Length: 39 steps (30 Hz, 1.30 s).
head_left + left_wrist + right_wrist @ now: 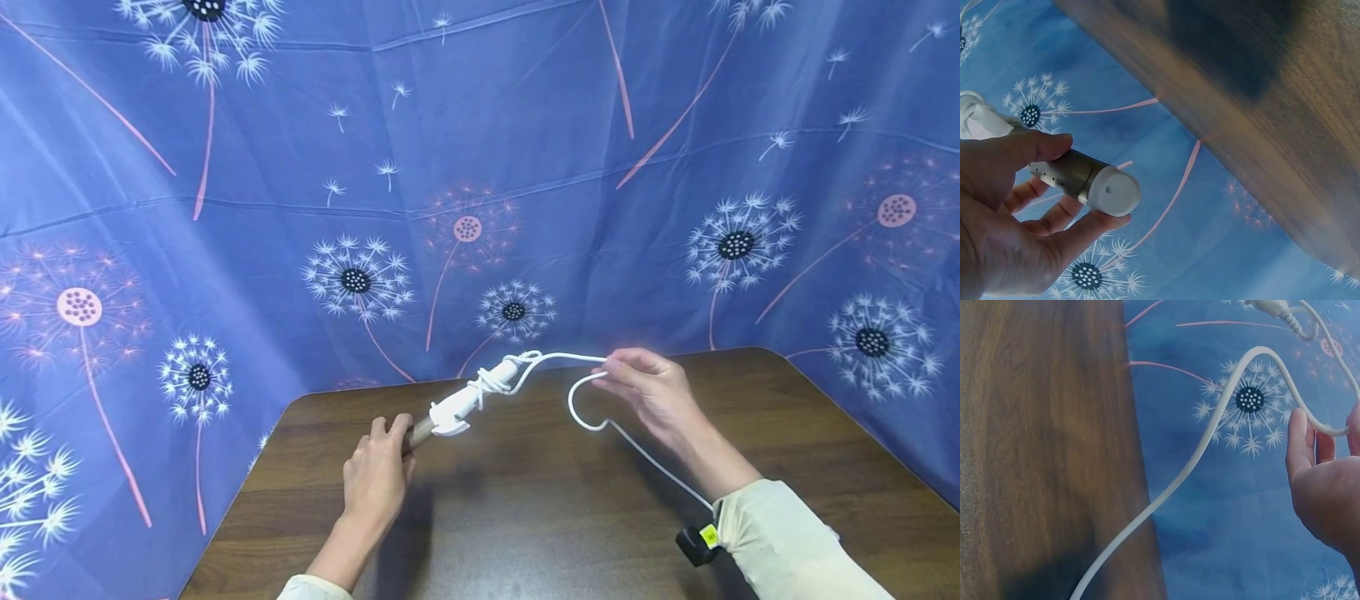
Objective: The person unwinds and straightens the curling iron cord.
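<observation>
A curling iron is held up over the table, its white handle (456, 410) pointing away to the upper right. My left hand (378, 471) grips the metallic barrel (1069, 174), thumb on one side and fingers on the other, near the white end cap (1115, 191). Loops of white cord (491, 383) wrap around the handle. Between thumb and fingers, my right hand (654, 396) pinches the cord to the right of the handle. From there the cord's loose length (1188, 465) bends and runs down toward the right sleeve.
The brown wooden table (540, 517) lies beneath both hands. A blue dandelion-print cloth (570, 233) hangs behind it and along its sides. On the right wrist sits a small black device (696, 546) with a yellow label.
</observation>
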{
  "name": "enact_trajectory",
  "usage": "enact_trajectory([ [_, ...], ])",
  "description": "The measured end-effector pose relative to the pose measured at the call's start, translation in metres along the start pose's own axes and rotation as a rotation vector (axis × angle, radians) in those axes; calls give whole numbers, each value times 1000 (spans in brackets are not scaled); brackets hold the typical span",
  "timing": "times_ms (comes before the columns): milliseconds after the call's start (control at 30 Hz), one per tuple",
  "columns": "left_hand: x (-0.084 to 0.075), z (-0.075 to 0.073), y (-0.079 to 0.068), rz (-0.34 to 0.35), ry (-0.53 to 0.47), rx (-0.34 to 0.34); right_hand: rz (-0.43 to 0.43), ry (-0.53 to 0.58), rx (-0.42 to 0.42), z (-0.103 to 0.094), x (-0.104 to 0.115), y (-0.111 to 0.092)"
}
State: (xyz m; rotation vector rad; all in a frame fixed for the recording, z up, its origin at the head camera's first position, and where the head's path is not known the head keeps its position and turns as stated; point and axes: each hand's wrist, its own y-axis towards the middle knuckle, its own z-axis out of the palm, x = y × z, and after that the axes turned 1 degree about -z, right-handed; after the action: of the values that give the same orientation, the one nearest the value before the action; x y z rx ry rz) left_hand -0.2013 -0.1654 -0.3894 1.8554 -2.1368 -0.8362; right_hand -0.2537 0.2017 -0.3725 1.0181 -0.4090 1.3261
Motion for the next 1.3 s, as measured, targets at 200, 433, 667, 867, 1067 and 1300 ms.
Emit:
enact_trajectory([
  [200,1,-2,1,18,-30,-41,34,-2,-51,-9,-1,1],
  [433,2,-1,1,106,-49,-108,42,30,-155,-12,3,5],
  [667,6,0,1,159,-1,-139,-16,165,-173,-6,12,11],
  [867,10,1,0,127,66,-102,-89,238,-107,-5,18,11],
  [1067,13,0,-2,40,87,-10,-120,307,-75,-9,19,8],
  [1300,13,-3,-1,-13,41,1,-108,292,-114,-14,23,5],
])
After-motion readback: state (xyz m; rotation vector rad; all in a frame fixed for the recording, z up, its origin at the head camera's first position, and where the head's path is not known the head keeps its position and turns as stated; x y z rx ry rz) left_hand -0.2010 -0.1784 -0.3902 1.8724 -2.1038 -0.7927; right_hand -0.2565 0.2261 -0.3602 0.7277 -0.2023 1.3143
